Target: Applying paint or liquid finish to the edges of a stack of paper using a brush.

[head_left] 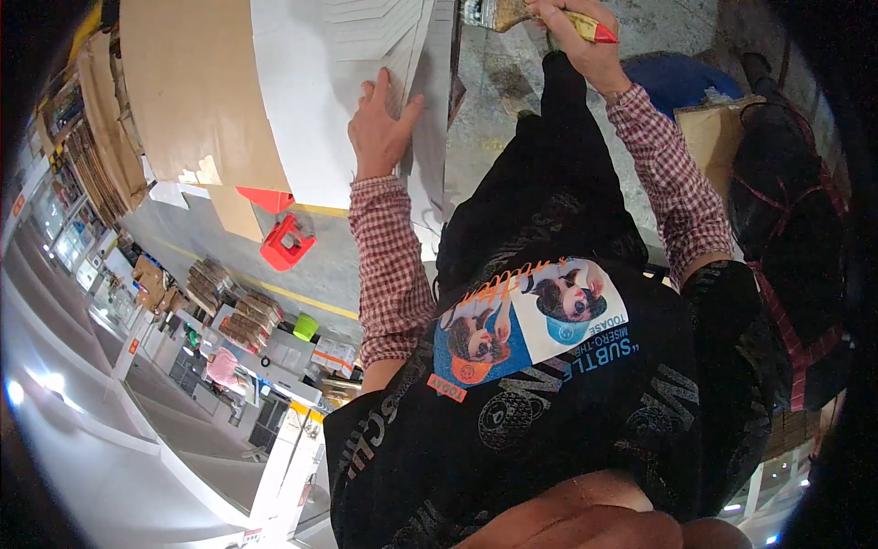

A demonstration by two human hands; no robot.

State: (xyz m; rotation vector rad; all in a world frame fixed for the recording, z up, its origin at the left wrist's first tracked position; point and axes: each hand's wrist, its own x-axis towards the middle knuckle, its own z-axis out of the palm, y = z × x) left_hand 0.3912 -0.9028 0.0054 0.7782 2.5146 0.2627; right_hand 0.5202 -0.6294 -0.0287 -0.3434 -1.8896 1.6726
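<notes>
My left hand (380, 128) lies palm down with its fingers spread on a stack of fanned white paper sheets (370, 27), close to their right edge. Under the stack is a large white sheet (297, 110), next to brown cardboard (192, 82) on the left. Up at the top right, my right hand (590, 50) grips a flat paintbrush (590, 27) by its red and yellow handle. The bristles point left, over the floor beyond the stack's right edge, and the upper frame edge cuts off part of the brush.
A red plastic stool (288, 242) stands on the floor left of my left forearm. On the right are a blue rounded object (677, 82), a cardboard piece (713, 146) and dark fabric with red checked bands (786, 229). Cardboard stacks (247, 320) and a green bin (305, 327) stand farther off.
</notes>
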